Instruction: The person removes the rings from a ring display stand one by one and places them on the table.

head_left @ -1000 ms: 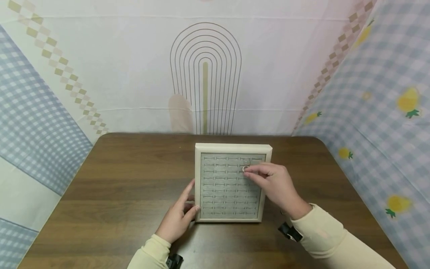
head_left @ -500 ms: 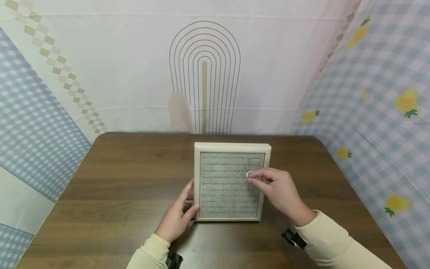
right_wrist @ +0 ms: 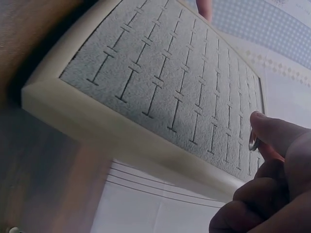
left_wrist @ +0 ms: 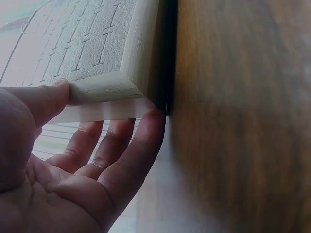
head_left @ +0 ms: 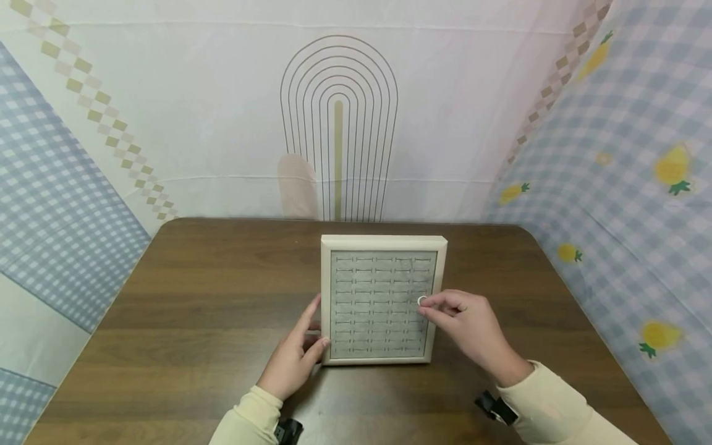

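Observation:
A ring display board (head_left: 384,303) with a cream frame and grey slotted padding stands upright on the table. My left hand (head_left: 295,355) grips its lower left side; in the left wrist view the thumb (left_wrist: 56,97) lies on the front of the frame and the other fingers are at its side and back. Between thumb and index finger, my right hand (head_left: 473,324) pinches a small silver ring (head_left: 421,301) in front of the board's right part. The right wrist view has the ring (right_wrist: 253,141) close to the padding; whether it touches cannot be told.
The brown wooden table (head_left: 222,278) reaches back to a white patterned cloth (head_left: 222,111). Blue checked cloth (head_left: 628,216) hangs along the right side. A small pale round object (right_wrist: 13,229) shows at the lower left of the right wrist view.
My right hand has moved down and slightly right with the ring, from the upper rows of slots to about mid-height. The left hand keeps its grip on the board.

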A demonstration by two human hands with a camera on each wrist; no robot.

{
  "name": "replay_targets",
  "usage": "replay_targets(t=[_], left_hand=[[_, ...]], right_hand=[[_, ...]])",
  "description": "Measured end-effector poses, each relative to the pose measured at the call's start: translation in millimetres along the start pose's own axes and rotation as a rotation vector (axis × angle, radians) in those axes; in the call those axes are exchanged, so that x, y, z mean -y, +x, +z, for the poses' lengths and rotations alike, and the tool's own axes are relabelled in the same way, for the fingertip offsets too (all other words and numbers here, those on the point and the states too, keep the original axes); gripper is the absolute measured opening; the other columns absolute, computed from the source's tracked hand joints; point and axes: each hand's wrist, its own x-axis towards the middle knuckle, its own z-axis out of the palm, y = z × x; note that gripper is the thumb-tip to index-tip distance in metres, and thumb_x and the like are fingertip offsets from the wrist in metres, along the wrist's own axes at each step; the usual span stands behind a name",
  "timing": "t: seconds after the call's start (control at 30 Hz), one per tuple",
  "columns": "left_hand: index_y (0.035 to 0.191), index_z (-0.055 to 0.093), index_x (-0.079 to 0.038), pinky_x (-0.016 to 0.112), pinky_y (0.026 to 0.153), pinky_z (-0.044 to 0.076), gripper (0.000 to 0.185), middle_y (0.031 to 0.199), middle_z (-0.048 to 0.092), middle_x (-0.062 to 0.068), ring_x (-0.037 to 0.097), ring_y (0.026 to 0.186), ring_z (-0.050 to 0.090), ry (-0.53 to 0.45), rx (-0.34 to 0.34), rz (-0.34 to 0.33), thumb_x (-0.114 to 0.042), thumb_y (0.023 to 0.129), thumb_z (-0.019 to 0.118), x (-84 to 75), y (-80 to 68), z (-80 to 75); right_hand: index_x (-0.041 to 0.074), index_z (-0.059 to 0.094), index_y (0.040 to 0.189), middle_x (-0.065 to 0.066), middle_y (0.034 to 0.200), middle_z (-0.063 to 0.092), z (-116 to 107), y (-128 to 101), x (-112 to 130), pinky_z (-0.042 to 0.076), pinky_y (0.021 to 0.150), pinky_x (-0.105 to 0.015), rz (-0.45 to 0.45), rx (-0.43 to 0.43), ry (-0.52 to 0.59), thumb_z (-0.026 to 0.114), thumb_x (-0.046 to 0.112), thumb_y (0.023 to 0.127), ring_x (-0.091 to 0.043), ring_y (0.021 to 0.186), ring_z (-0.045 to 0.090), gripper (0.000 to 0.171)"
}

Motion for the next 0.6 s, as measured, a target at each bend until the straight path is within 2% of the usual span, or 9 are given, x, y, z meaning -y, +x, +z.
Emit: replay_targets(t=[0.13,0.23,0.33,0.47,0.6], left_hand=[[0.162,0.020,-0.030,0.030,0.080,0.059,0.084,0.118,0.066,0.011,0.028,0.104,0.069,-0.013,0.002,-0.014,-0.005,0.097,0.066,-0.5,0.3,-0.3],[0.162,0.019,-0.031,0.028,0.079,0.059,0.084,0.118,0.066,0.012,0.028,0.104,0.069,-0.019,0.002,-0.016,-0.005,0.097,0.066,0.5,0.4,-0.7],[0.162,0.020,-0.029,0.028,0.079,0.058,0.084,0.117,0.066,0.012,0.028,0.104,0.069,-0.014,-0.002,-0.003,-0.005,0.097,0.066,1.5,0.6,-1.1],[0.162,0.019,-0.031,0.028,0.080,0.058,0.085,0.117,0.067,0.012,0.027,0.103,0.069,-0.019,-0.003,0.010,-0.005,0.096,0.067,1.7,0.8,-0.8],[0.162,0.020,-0.030,0.029,0.080,0.058,0.085,0.116,0.067,0.011,0.027,0.103,0.069,-0.021,0.000,0.018,-0.005,0.096,0.067,1.1,0.8,-0.2]], right_hand=[[0.024,0.078,0.083,0.014,0.072,0.064,-3,-7,-4,0.040,0.050,-0.023,0.039,0.017,-0.013,0.084,0.017,0.083,-0.003,0.056,0.040,0.009],[0.025,0.078,0.084,0.012,0.086,0.073,-4,-13,-8,0.045,0.054,-0.022,0.071,0.039,-0.012,0.084,0.022,0.084,-0.002,0.061,0.047,0.006],[0.025,0.079,0.084,0.011,0.088,0.074,-3,-17,-11,0.049,0.058,-0.021,0.080,0.043,-0.009,0.084,0.023,0.083,-0.001,0.065,0.053,0.005],[0.025,0.079,0.083,0.013,0.082,0.073,-3,-23,-17,0.048,0.056,-0.021,0.078,0.020,-0.007,0.085,0.017,0.082,0.000,0.062,0.050,0.010],[0.023,0.079,0.082,0.012,0.083,0.073,-3,-30,-23,0.052,0.060,-0.020,0.079,0.009,0.002,0.085,0.013,0.081,0.001,0.067,0.058,0.012]])
